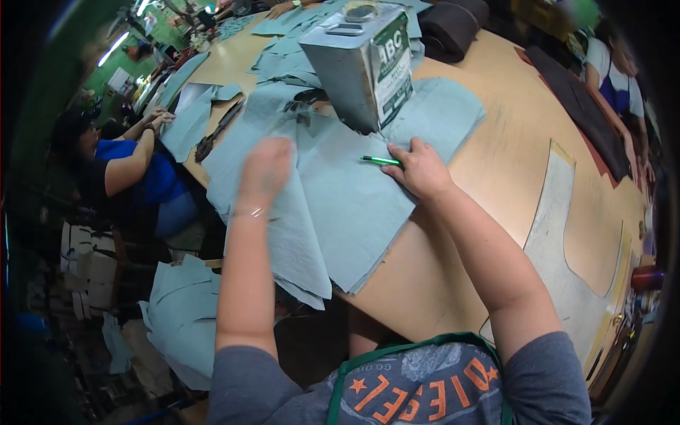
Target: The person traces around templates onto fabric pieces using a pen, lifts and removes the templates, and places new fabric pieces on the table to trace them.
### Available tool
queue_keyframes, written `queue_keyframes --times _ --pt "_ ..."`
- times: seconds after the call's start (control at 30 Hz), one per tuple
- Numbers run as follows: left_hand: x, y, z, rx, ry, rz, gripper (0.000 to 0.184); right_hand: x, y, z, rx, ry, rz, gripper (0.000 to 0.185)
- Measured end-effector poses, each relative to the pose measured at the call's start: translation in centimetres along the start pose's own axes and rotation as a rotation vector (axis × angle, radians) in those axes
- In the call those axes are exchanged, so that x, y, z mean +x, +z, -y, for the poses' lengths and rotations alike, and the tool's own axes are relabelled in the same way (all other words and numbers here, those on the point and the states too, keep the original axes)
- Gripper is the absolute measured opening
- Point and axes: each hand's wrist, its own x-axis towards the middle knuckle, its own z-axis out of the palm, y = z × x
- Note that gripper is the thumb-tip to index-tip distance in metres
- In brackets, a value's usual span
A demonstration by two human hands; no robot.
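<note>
My right hand (419, 170) grips a green pen (381, 161) and rests on a stack of pale blue-green sheets (354, 205). Over the left side of these sheets is my left hand (268, 166), smeared by motion, so its fingers do not show clearly. A folded or overlapping blue-green sheet (287, 234) hangs past the table's near edge below it. Just beyond my hands, a square metal can (347, 71) with a green and white label stands on the sheets. A small dark object (304, 103) lies to the left of the can, its kind unclear.
A large pale pattern piece (556, 219) lies on the wooden table (489, 142) at right. Dark rolls (453, 25) lie at the back. More blue-green pieces (188, 304) are piled low at left. One person (134, 163) sits at left, another (616, 92) at right.
</note>
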Motion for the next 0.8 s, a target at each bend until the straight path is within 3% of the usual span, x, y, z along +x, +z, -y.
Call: queue_keyframes --times 0.07,0.1,0.2,0.3,0.4,0.5,0.53,0.63,0.67,0.73,0.8 --pt "2.1 5.9 2.0 0.196 -0.148 0.28 0.019 0.0 0.4 -0.2 0.004 -0.023 -0.025 0.043" --pt "3.2 7.7 2.8 0.313 -0.252 0.443 0.031 0.1 0.5 -0.3 0.004 -0.032 -0.043 0.043" --pt "4.6 9.1 1.9 0.34 -0.285 0.189 0.064 0.1 0.5 -0.3 0.003 -0.032 -0.053 0.043" --pt "4.7 10.2 1.1 0.521 -0.317 0.09 0.078 0.1 0.4 -0.4 0.018 -0.027 -0.043 0.045" --pt "4.3 9.8 0.9 0.502 -0.277 0.024 0.064 0.3 0.6 -0.4 0.039 -0.034 -0.039 0.046" --pt "3.9 8.9 1.1 0.168 -0.078 -0.044 0.05 0.1 1.1 -0.8 0.063 -0.046 -0.088 0.045" --pt "3.5 8.3 -0.7 -0.128 -0.047 -0.077 0.039 0.0 1.4 -0.8 0.076 -0.055 -0.125 0.045" --pt "0.8 9.3 -4.6 -0.242 -0.091 0.178 0.042 -0.1 0.5 -1.2 0.15 -0.043 -0.071 0.041" --pt "-0.1 9.8 -5.5 -0.081 -0.124 0.211 0.044 0.0 0.0 -1.6 0.187 -0.042 -0.025 0.04" --pt "-1.7 11.0 -6.8 0.254 -0.21 0.265 0.048 0.4 -1.2 -3.4 0.326 0.175 -0.189 0.039" --pt "-1.8 10.7 -7.0 0.213 -0.215 0.309 0.053 1.0 -2.2 -6.1 0.482 0.375 -0.339 0.04"
